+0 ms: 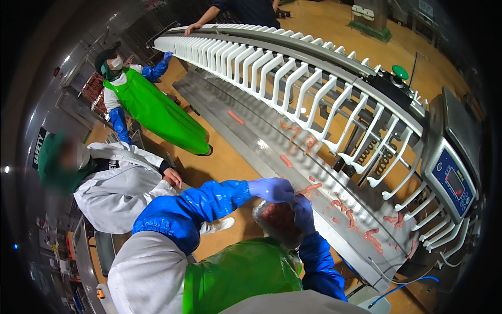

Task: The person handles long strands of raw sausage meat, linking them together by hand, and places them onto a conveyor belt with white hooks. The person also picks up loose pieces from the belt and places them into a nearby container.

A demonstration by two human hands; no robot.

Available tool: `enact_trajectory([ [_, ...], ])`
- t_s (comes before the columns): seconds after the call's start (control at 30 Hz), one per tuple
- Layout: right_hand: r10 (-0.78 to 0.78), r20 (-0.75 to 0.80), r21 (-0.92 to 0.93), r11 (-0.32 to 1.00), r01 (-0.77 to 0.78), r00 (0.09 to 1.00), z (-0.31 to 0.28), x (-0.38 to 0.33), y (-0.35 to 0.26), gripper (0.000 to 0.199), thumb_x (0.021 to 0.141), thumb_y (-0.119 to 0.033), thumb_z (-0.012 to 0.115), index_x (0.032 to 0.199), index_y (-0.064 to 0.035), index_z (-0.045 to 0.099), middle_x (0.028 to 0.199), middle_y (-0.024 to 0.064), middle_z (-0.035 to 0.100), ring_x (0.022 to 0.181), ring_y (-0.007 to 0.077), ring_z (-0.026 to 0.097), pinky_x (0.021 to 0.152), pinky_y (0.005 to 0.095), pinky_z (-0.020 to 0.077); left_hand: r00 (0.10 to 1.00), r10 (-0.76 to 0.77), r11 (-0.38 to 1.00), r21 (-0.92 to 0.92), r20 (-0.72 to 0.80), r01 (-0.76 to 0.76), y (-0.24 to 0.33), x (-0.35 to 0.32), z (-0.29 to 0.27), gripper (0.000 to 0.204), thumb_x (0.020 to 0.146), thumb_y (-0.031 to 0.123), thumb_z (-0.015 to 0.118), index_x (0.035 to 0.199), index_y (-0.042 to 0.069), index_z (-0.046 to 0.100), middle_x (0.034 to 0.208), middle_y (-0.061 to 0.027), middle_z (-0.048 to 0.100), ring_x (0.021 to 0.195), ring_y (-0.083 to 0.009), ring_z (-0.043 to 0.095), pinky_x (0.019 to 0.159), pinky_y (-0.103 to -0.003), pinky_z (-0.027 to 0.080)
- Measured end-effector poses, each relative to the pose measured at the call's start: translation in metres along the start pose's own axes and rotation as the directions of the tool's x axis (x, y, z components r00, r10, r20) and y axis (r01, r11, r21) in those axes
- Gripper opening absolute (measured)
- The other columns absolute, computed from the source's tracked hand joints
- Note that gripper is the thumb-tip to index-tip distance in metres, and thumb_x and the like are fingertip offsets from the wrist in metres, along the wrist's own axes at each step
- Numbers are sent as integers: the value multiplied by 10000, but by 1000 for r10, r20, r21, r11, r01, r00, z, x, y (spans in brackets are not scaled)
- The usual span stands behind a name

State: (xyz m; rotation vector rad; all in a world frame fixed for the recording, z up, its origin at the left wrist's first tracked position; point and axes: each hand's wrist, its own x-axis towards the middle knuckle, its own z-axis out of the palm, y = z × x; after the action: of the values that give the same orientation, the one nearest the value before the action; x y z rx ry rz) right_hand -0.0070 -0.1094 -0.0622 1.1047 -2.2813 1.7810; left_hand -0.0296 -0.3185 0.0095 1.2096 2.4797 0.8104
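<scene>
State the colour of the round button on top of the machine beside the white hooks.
The round button is green, seen best in the head view, at the upper right.

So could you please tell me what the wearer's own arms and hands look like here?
Both forearms wear shiny blue waterproof oversleeves with gathered elastic cuffs over a white coat. The left hand and right hand wear thin pale blue-lilac disposable gloves.

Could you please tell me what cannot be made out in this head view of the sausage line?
- Contents of the clear plastic bag: blurred, partly covered by the left gloved hand and right gloved hand.
- Right fingers: hidden behind the bag.
- Grey control box screen: too small.
- Far person's body: cut by the top edge.
</scene>
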Motion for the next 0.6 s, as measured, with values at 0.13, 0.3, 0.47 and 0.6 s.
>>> enact_trajectory([
  [0.13,214,-130,31,977,-212,968,-7,-33,56,218,931,-174,508,767,-49,579,649,50,498,615,190,493,598,336,415,744,-668,260,-934,9,245,69,4,-87,325,971,172,412,664,64,428,559,-18,380,496,-124,377,467,-303,346],
  [0.3,799,-239,851,446,-277,551,32,-54,93,316,981,-201,471,683,-101,490,575,-17,389,506,123,366,519,276,339,634,-693,600,-763,-343,242,94,2,-99,323,968,183,425,673,52,445,571,-3,393,502,-97,349,468,-286,336],
  [0.47,745,-254,902,412,-126,617,31,-50,116,382,1028,-218,379,666,-109,435,584,-14,391,507,107,350,506,271,331,613,-421,907,-322,-669,272,11,33,-78,236,935,177,471,763,21,508,628,-80,472,524,-165,424,498,-353,397],
  [0.6,685,-349,883,469,-20,639,7,-55,108,287,954,-165,386,672,-114,383,630,15,388,573,148,378,568,311,371,734,-484,866,-384,-476,322,-19,51,-60,195,898,169,580,1029,25,574,931,-167,600,828,-258,597,795,-413,495],
])
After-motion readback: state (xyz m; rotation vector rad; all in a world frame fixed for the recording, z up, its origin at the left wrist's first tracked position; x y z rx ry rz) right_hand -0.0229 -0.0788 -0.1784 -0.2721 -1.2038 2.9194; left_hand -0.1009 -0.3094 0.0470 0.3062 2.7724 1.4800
